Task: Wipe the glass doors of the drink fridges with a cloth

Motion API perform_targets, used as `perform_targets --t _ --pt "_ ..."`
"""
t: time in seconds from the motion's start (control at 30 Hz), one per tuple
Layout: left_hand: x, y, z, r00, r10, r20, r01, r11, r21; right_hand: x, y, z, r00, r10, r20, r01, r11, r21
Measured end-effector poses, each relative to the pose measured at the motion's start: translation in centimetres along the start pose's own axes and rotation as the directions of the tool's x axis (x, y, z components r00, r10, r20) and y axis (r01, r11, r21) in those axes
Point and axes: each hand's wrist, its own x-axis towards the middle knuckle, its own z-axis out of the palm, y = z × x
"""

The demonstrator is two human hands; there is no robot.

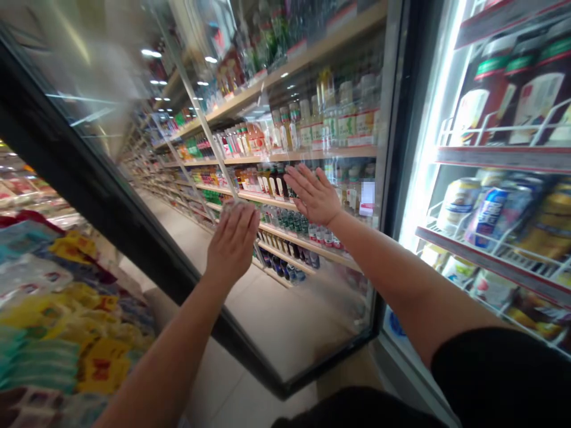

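Note:
A glass cooler door (307,309) with a black frame stands swung open in front of me. My left hand (232,241) is flat against the glass, fingers stretched upward and held together. My right hand (314,195) also presses the glass a little higher and to the right, fingers spread. Neither hand holds anything. Through the glass I see store shelves (285,156) lined with bottles.
The open cooler (491,249) at right holds cans and dark bottles on white wire racks. Bagged snacks (53,309) are piled at the lower left. A tiled aisle runs back between shelves.

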Motion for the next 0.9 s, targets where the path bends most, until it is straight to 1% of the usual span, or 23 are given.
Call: perform_targets --t 0.03,0.07,0.13,0.2,0.27,0.3,0.33,0.37,0.4,0.43,0.47,0.5,0.53,0.6,0.63,0.7,0.73,0.77,0.8,0.83,0.87,0.9 --pt "0.3 -0.1 0.0 0.999 0.036 0.018 -0.036 0.999 -0.012 0.0 0.0 0.0 1.0 -0.001 -0.002 0.001 1.0 0.0" --pt "0.9 -0.6 -0.2 0.999 0.035 0.013 -0.034 0.999 -0.014 0.0 0.0 0.0 1.0 -0.003 -0.006 0.003 1.0 -0.003" --pt "3.1 -2.1 -1.4 0.998 -0.047 -0.046 0.046 0.999 -0.007 0.0 0.0 0.1 1.0 -0.005 -0.022 0.005 1.0 -0.016" --pt "5.1 -3.3 -2.4 0.984 -0.149 -0.1 0.147 0.989 -0.021 0.0 0.0 0.3 0.999 -0.008 -0.039 0.007 1.0 -0.03" --pt "5.7 -3.1 -2.3 0.965 -0.218 -0.148 0.215 0.976 -0.037 -0.1 0.0 0.4 0.999 -0.011 -0.046 0.009 0.999 -0.036" --pt "5.5 -2.4 -1.7 0.963 -0.217 -0.162 0.213 0.976 -0.043 -0.1 0.1 0.5 0.999 -0.011 -0.047 0.01 0.999 -0.036" --pt "4.9 -1.5 -0.9 0.972 -0.176 -0.155 0.172 0.984 -0.045 -0.1 0.1 0.5 0.999 -0.011 -0.047 0.009 0.999 -0.034" --pt "4.2 -0.5 0.0 0.987 -0.099 -0.128 0.095 0.995 -0.041 -0.1 0.1 0.5 0.999 -0.009 -0.046 0.008 0.999 -0.031" --pt "3.6 0.3 0.7 0.997 0.001 -0.082 -0.003 0.999 -0.032 -0.1 0.0 0.5 0.999 -0.007 -0.044 0.006 1.0 -0.027" --pt "3.2 0.7 1.2 0.995 0.096 -0.037 -0.096 0.995 -0.022 -0.1 0.0 0.4 0.999 -0.004 -0.041 0.003 1.0 -0.025" --pt "3.1 0.8 1.3 0.987 0.158 -0.009 -0.158 0.987 -0.007 -0.1 0.0 0.4 0.999 -0.001 -0.039 0.0 1.0 -0.024" --pt "3.4 0.4 1.1 0.985 0.172 -0.005 -0.172 0.985 0.015 0.0 0.0 0.3 0.999 -0.001 -0.036 0.0 1.0 -0.024" --pt "4.0 -0.3 0.5 0.99 0.139 -0.027 -0.138 0.99 0.041 0.0 -0.1 0.3 1.0 -0.002 -0.031 0.001 1.0 -0.023" --pt "5.4 -2.2 -0.9 0.994 -0.005 -0.109 0.013 0.998 0.068 0.0 -0.1 0.3 1.0 -0.003 -0.022 0.003 1.0 -0.015" --pt "5.9 -2.9 -1.6 0.986 -0.086 -0.145 0.095 0.994 0.061 0.0 -0.1 0.2 1.0 -0.003 -0.017 0.003 1.0 -0.008" --pt "5.9 -3.2 -1.8 0.956 -0.219 -0.196 0.227 0.974 0.019 0.0 -0.1 0.2 1.0 0.001 -0.014 -0.001 1.0 0.003" --pt "5.3 -2.7 -1.4 0.946 -0.243 -0.214 0.248 0.969 -0.004 0.0 -0.1 0.2 1.0 0.003 -0.016 -0.003 1.0 0.002" --pt "4.5 -1.8 -0.7 0.951 -0.221 -0.214 0.222 0.975 -0.02 0.0 0.0 0.1 1.0 0.002 -0.02 -0.002 1.0 -0.002" --pt "3.4 -0.6 0.2 0.965 -0.17 -0.199 0.169 0.985 -0.024 0.0 -0.1 0.1 1.0 0.0 -0.021 0.0 1.0 -0.008" --pt "2.4 0.5 1.0 0.989 -0.048 -0.138 0.046 0.999 -0.02 -0.1 -0.1 0.0 1.0 -0.001 -0.02 0.0 1.0 -0.014" --pt "1.7 1.4 1.7 0.997 0.062 -0.057 -0.063 0.998 -0.022 -0.1 -0.1 -0.1 1.0 0.001 -0.016 -0.001 1.0 -0.017" --pt "1.3 1.9 2.0 0.99 0.144 0.011 -0.144 0.989 -0.024 -0.1 -0.1 -0.2 1.0 0.007 -0.008 -0.007 1.0 -0.016"
